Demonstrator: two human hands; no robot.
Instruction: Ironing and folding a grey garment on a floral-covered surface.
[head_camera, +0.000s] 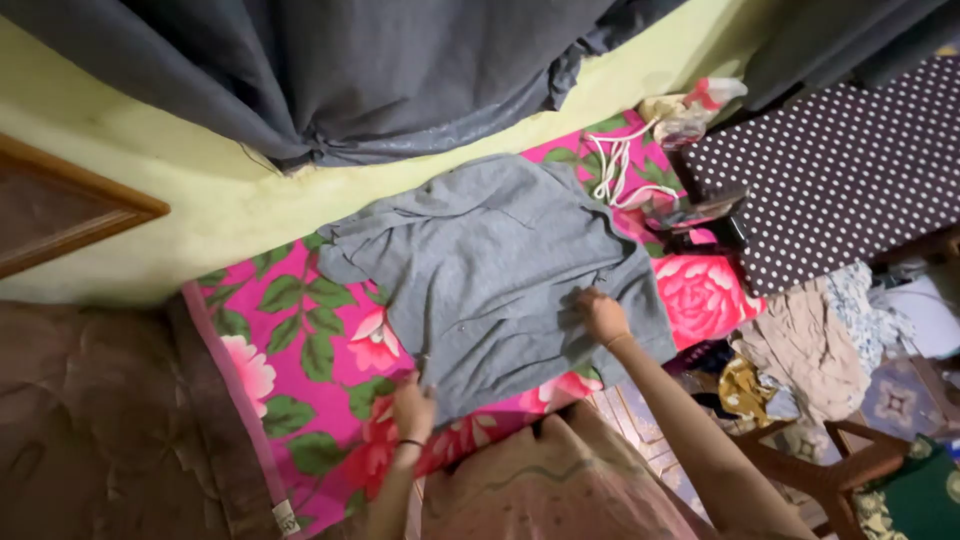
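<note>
While the grey shirt (495, 275) lies spread flat on the pink floral bedspread (300, 340) of a bed, near the yellow-green wall (200, 190), both hands work its near edge. Left hand (413, 408) has its grip pinched on the lower hem corner; right hand (603, 315) rests on the opposite side of the shirt, fingers pressed to the cloth, though whether they pinch it cannot be told. Dark curtain (330, 80) hangs above, a white cord (615, 170) lies just beyond the shirt, and a heap of clothes (800, 350) sits well to the right

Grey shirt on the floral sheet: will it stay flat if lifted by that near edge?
Probably not. The grey shirt already lies wrinkled, so it looks floppy and would likely sag between the left hand and right hand. It seems thin and light.
</note>
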